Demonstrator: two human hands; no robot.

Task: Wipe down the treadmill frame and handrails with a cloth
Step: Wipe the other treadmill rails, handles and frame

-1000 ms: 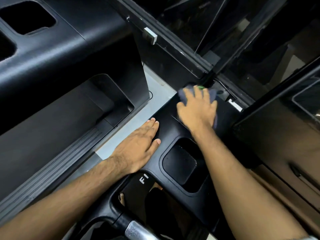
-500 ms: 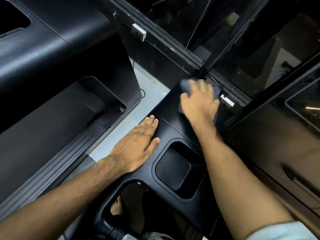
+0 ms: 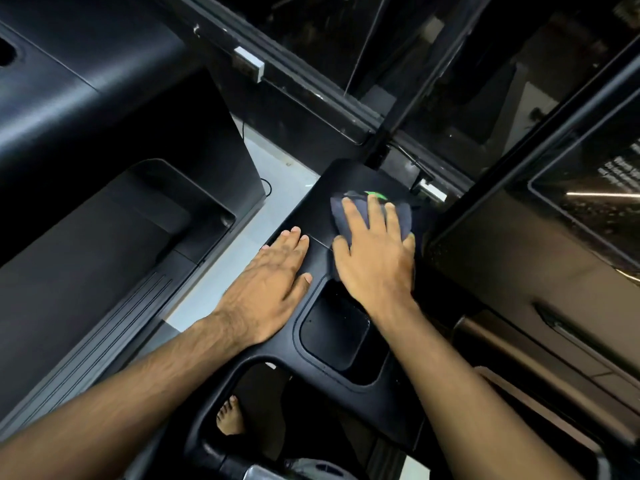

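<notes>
While the left hand [image 3: 270, 285] rests flat on the black console panel [image 3: 311, 216], we see the right hand [image 3: 375, 258] pressing the cloth [image 3: 403, 216] onto it.

The dark grey cloth lies at the panel's far end, just beyond the recessed tray [image 3: 334, 336], under straight, slightly spread fingers; we make out a green patch [image 3: 375, 195] past the fingertips. The left hand's fingers are straight and close together, holding nothing, at the panel's left edge. Through the opening below we see a bare foot [image 3: 230, 415]. A pale floor strip [image 3: 277, 188] separates this console from a second black machine [image 3: 104, 237].
</notes>
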